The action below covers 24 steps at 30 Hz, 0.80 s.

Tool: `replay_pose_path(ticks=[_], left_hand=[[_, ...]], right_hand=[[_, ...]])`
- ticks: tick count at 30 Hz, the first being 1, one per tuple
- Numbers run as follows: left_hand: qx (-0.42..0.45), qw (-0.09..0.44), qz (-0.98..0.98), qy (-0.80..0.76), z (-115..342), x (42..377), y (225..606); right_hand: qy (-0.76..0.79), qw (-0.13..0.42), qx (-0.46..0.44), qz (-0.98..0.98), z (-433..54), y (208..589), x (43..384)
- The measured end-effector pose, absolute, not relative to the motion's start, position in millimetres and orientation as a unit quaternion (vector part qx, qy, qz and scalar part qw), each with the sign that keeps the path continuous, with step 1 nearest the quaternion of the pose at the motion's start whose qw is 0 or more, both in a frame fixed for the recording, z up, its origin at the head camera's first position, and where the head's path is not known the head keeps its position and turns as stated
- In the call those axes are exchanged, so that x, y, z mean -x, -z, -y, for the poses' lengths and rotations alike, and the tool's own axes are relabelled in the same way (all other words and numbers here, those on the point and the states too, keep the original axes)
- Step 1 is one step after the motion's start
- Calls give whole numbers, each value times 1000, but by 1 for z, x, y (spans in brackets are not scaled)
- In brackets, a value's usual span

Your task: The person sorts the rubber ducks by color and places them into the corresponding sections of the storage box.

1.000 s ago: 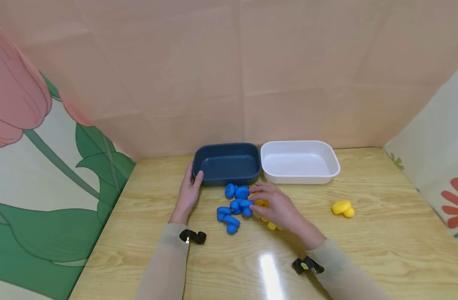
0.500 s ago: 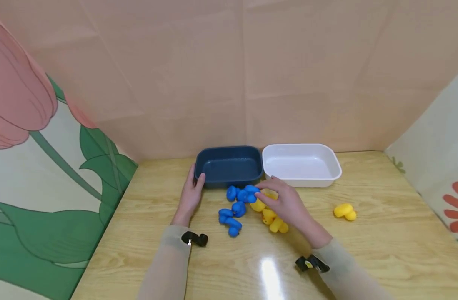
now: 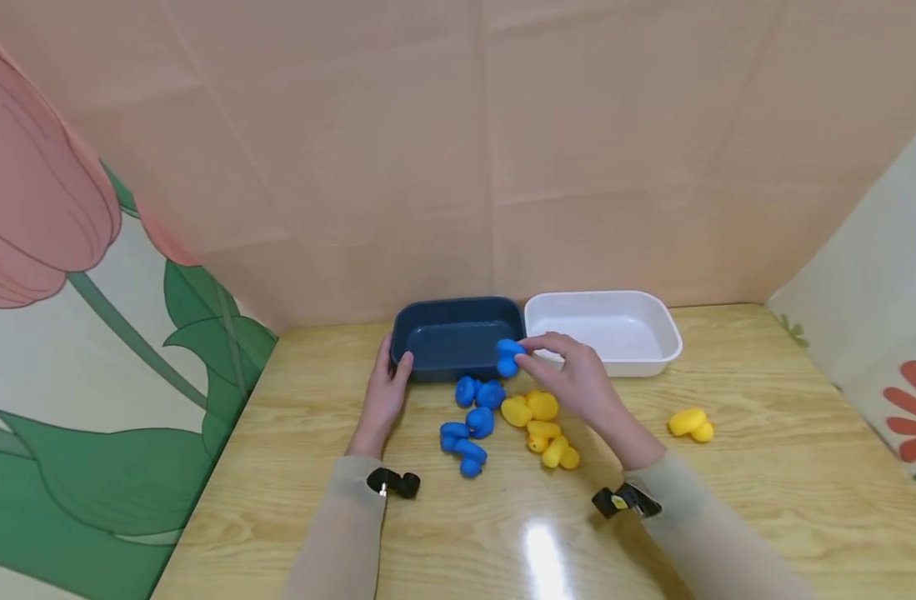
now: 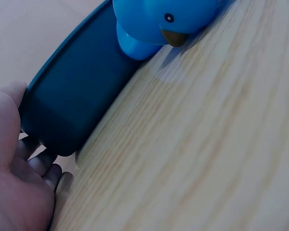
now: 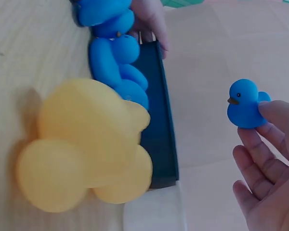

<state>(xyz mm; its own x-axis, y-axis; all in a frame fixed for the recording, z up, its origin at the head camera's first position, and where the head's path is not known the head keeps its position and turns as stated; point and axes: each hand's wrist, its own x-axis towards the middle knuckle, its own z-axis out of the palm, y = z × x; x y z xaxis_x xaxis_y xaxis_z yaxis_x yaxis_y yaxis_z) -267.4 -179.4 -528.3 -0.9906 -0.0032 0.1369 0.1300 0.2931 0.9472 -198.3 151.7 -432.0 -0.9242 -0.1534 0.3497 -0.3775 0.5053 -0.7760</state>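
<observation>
A small blue rubber duck is pinched between the thumb and fingertips of my right hand, lifted off the table. In the head view this duck overlaps the front right corner of a dark blue tray. My left hand grips the left end of that tray, thumb toward the front and fingers around the side. Several blue rubber ducks lie on the table in front of the tray. To their right sits a cluster of several yellow rubber ducks, which looms large in the right wrist view.
A white tray stands to the right of the dark one, close beside it. One yellow rubber duck lies apart on the right of the wooden table. Behind the trays hangs a pinkish cloth.
My right hand has picked the blue duck from the pile and raised it toward the dark tray's front right corner. My left hand has kept its place on the tray.
</observation>
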Motion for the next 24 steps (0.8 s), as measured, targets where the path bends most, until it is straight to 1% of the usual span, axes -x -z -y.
replay_pose_path(ticks=[7, 16, 24], left_hand=[[39, 58, 800, 596, 179, 268, 528], [36, 55, 804, 591, 182, 268, 529], [37, 56, 807, 587, 181, 266, 526]], right_hand=[[-456, 137, -153, 866, -148, 419, 215], [-433, 119, -127, 884, -147, 412, 243], [-414, 97, -111, 898, -146, 418, 262]])
